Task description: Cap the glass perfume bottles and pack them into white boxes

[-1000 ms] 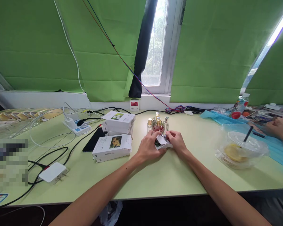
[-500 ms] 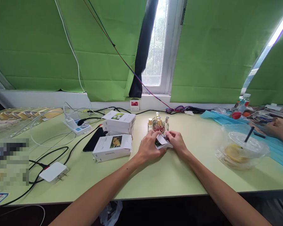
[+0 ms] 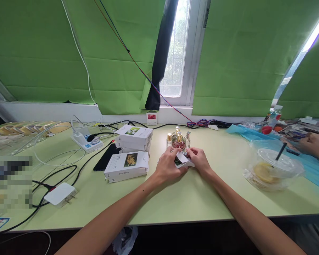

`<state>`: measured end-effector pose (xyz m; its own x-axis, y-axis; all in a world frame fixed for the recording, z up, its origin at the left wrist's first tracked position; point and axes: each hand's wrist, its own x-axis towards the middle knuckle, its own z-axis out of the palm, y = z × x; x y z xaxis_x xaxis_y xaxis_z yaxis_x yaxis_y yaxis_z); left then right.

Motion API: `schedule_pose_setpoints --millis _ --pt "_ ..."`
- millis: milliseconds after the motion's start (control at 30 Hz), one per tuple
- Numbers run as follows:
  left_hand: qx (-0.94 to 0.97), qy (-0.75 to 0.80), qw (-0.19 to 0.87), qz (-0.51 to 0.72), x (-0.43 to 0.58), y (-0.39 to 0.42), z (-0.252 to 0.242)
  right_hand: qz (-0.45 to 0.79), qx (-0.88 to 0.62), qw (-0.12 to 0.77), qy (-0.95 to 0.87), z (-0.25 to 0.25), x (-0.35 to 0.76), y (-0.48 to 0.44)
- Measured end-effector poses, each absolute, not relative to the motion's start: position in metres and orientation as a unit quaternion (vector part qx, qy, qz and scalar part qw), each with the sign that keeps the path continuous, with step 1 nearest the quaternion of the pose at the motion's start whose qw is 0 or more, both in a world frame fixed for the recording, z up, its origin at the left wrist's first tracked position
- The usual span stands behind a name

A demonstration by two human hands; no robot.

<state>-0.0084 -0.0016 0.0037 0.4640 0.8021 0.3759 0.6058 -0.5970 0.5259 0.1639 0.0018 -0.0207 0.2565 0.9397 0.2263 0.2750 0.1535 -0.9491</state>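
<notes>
A: ok so how do you handle a little carton like this without mangling it? The white box (image 3: pixel 187 164) is between both hands, low over the desk (image 3: pixel 175 203), just in front of a cluster of glass bottles (image 3: pixel 178 143).

B: imo let the left hand (image 3: pixel 168 163) be the clamp. Its fingers are wrapped round the box from the left, and that's a decent hold. I'd keep it firm but not squeezy, thin card creases easily.

A: and the right hand (image 3: pixel 199 159)?

B: fingers drawn together at the far right edge, beside a tilted white flap (image 3: pixel 181 158) and a small shiny bit. Can't tell if they're gripping the card, the shiny bit or both, the knuckles hide it. Either way I'd use fingertips only and small nudges. If something catches, ease off and straighten the flap instead of forcing it.

A: anything to watch for?

B: the bottles, tbh. They're standing right behind the fingers, so a slip forward could tip one. I'd slide the whole job a bit nearer the desk's front edge, loads of room there. The carton with yellow flowers (image 3: pixel 127 167) and the box stack (image 3: pixel 134 137) are off to the left, so elbows shouldn't bother them.
</notes>
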Motion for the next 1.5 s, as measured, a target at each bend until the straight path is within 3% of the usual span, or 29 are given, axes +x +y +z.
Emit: schedule_pose_setpoints --millis 1500 --pt "0.836 0.425 0.165 0.306 -0.0082 -0.0038 0.0063 0.327 -0.555 0.552 -0.529 -0.0229 0.161 0.0027"
